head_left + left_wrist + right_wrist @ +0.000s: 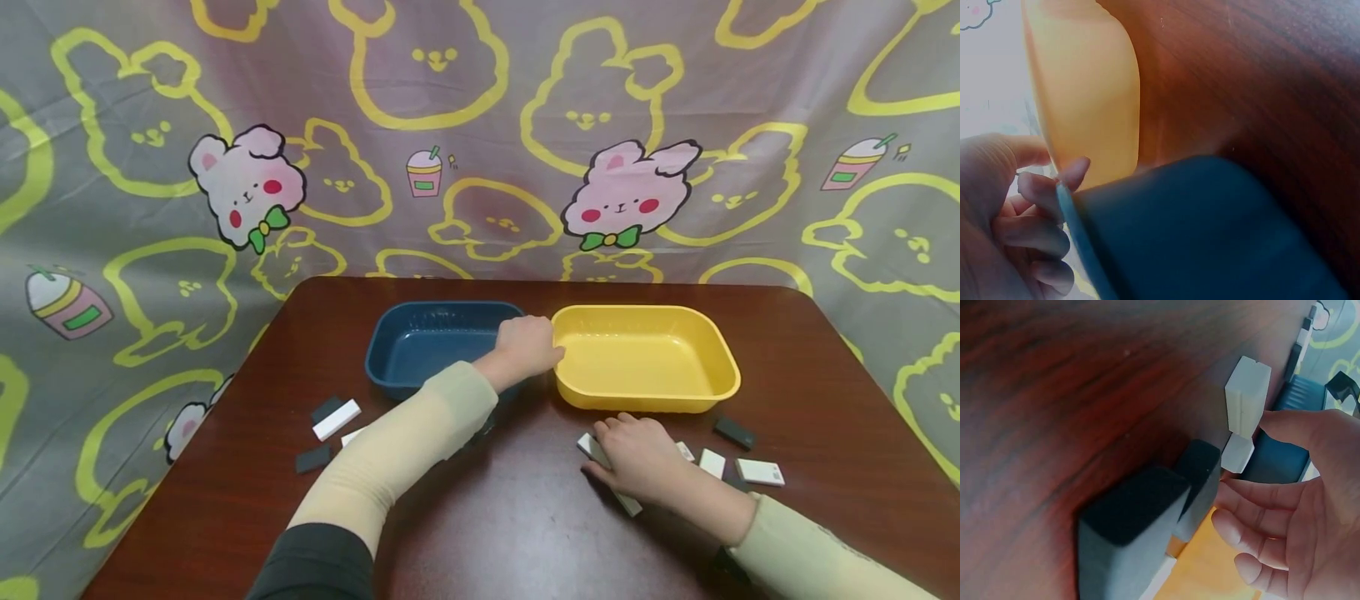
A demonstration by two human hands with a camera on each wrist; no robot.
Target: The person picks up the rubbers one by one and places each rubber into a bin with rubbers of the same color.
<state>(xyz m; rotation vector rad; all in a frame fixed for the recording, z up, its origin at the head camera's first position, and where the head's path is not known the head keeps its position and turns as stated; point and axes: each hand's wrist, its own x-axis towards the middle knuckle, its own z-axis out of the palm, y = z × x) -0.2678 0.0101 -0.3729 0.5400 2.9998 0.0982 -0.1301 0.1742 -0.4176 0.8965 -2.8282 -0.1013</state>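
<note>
My left hand (pixel 527 343) is at the near corner where the blue basin (pixel 382 333) and the yellow basin (pixel 645 403) stand side by side. In the left wrist view, its thumb (pixel 1029 150) passes behind the yellow basin's rim while a curled fingertip (pixel 1077 174) rests in front, pinching there. My right hand (pixel 641 458) is low over the table, in front of the yellow basin. Its thumb and index finger lie on either side of a white block (pixel 1238 454). A second white block (pixel 1247 394) is nearer the camera. Part of the pinch is hidden.
Around the right hand lie a black block (pixel 733 433), white blocks (pixel 760 472) (pixel 712 463) and other dark pieces. A white block (pixel 337 419) and dark blocks (pixel 313 459) lie left of the blue basin. A patterned cloth (pixel 480 150) hangs behind the brown table (pixel 510 517).
</note>
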